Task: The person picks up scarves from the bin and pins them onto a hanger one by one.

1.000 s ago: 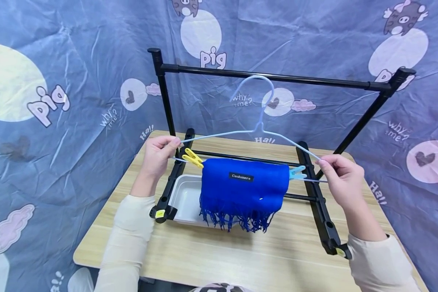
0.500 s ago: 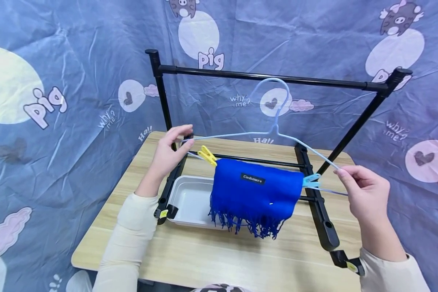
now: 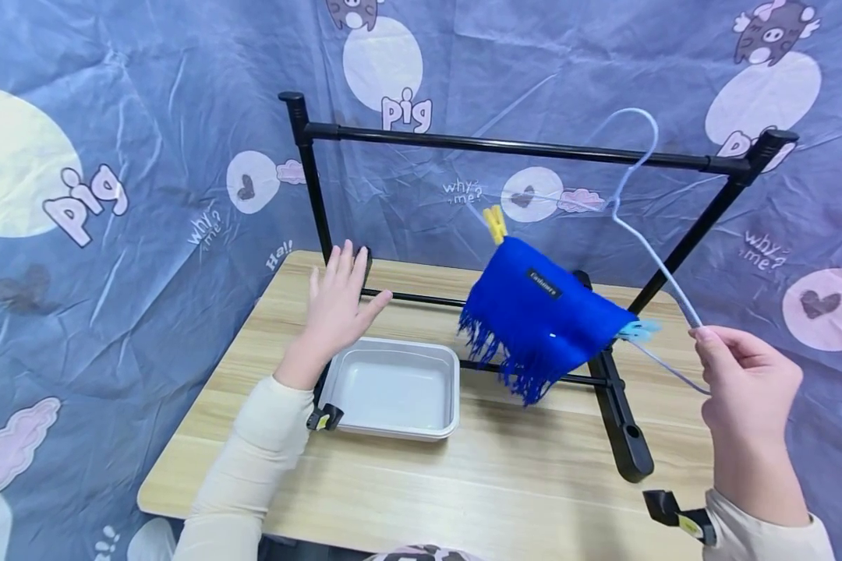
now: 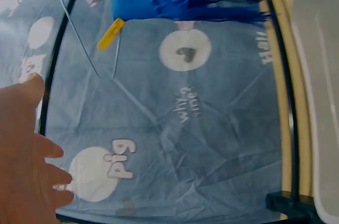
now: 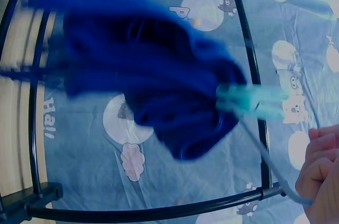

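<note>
My right hand point(image 3: 751, 382) grips one end of a light-blue hanger point(image 3: 656, 261), which tilts up to the left with its hook near the rack's top bar. Draped over the hanger's lower bar is a blue fringed scarf point(image 3: 533, 312) with a "Cashmere" label. A yellow clothespin point(image 3: 495, 224) clips its left edge and a light-blue clothespin point(image 3: 638, 330) its right. In the right wrist view the scarf point(image 5: 153, 65) is blurred. My left hand point(image 3: 337, 304) holds nothing; its fingers are spread above the table, left of the scarf and apart from the hanger.
A black rack point(image 3: 533, 146) stands on the wooden table point(image 3: 421, 483), its top bar behind the scarf. Between the rack's feet, at the left, lies a white tray point(image 3: 393, 389). A patterned blue cloth point(image 3: 203, 117) hangs behind and around the table.
My left hand has let go of the hanger and spread its fingers. My right hand has moved right, and the hanger with the scarf has swung right and tilted, its left end rising.
</note>
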Demonstrator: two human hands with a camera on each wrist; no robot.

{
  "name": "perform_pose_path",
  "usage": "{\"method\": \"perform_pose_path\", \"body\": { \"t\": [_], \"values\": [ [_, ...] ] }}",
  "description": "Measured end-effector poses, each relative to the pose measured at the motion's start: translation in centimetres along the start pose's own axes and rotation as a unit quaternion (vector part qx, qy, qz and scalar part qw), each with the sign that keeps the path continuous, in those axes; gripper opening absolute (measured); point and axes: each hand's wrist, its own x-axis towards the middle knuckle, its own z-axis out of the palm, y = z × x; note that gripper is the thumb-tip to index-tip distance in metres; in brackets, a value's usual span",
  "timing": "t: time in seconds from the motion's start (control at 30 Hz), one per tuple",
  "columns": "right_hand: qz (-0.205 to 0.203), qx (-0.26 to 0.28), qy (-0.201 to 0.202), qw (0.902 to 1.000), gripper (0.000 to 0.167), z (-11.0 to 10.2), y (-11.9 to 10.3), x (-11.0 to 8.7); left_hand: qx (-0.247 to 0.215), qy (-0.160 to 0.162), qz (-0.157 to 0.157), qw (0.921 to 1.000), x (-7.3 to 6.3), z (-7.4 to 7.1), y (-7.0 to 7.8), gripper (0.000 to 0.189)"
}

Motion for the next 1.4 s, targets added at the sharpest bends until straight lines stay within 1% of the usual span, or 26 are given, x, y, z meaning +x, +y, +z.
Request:
{"method": "perform_pose_path", "body": {
  "t": [0.03, 0.13, 0.23, 0.3, 0.43, 0.63, 0.73, 0.9, 1.03, 1.13, 1.2, 1.27, 1.33, 1.4],
  "values": [
    [0.013, 0.011, 0.007, 0.9998, 0.003, -0.1, 0.0, 0.1, 0.016, -0.009, -0.004, 0.9998, 0.0, 0.3, 0.0, 0.078],
    [0.056, 0.047, 0.022, 0.9971, 0.005, -0.5, 0.0, 0.6, 0.045, -0.028, -0.014, 0.9985, -0.1, 1.2, 0.0, 0.080],
    [0.092, 0.084, 0.019, 0.9921, 0.007, -1.0, -0.2, 1.1, 0.056, -0.037, -0.026, 0.9974, -0.2, 2.0, -0.1, 0.081],
    [0.106, 0.112, 0.011, 0.9880, 0.005, -1.2, -0.2, 1.4, 0.064, -0.045, -0.035, 0.9963, -0.3, 2.4, -0.3, 0.082],
    [0.130, 0.147, 0.004, 0.9805, 0.004, -1.4, 0.0, 1.9, 0.076, -0.065, -0.044, 0.9940, -0.5, 2.8, -0.6, 0.085],
    [0.169, 0.169, 0.018, 0.9708, 0.011, -1.8, 0.5, 2.8, 0.077, -0.089, -0.056, 0.9915, -0.7, 3.1, -0.9, 0.087],
    [0.185, 0.162, 0.033, 0.9688, 0.013, -1.9, 0.9, 3.2, 0.079, -0.095, -0.062, 0.9905, -0.9, 3.1, -1.1, 0.087],
    [0.202, 0.144, 0.050, 0.9673, 0.014, -2.0, 1.6, 3.5, 0.088, -0.100, -0.061, 0.9892, -1.1, 3.2, -1.3, 0.088],
    [0.219, 0.126, 0.058, 0.9658, 0.014, -2.4, 2.1, 3.5, 0.084, -0.112, -0.060, 0.9883, -1.2, 3.3, -1.4, 0.088],
    [0.229, 0.108, 0.054, 0.9658, 0.016, -2.6, 2.4, 3.4, 0.078, -0.119, -0.060, 0.9880, -1.2, 3.3, -1.4, 0.088],
    [0.229, 0.093, 0.042, 0.9681, 0.016, -2.8, 2.5, 3.3, 0.080, -0.122, -0.058, 0.9876, -1.2, 3.4, -1.4, 0.089],
    [0.221, 0.069, 0.031, 0.9724, 0.017, -2.8, 2.6, 3.2, 0.085, -0.124, -0.055, 0.9872, -1.2, 3.4, -1.5, 0.089],
    [0.201, 0.026, 0.025, 0.9788, 0.017, -2.9, 2.7, 3.1, 0.090, -0.128, -0.052, 0.9863, -1.2, 3.4, -1.5, 0.089],
    [0.179, -0.022, 0.024, 0.9833, 0.017, -3.0, 2.8, 3.0, 0.091, -0.132, -0.052, 0.9857, -1.3, 3.4, -1.5, 0.089]
  ]
}}
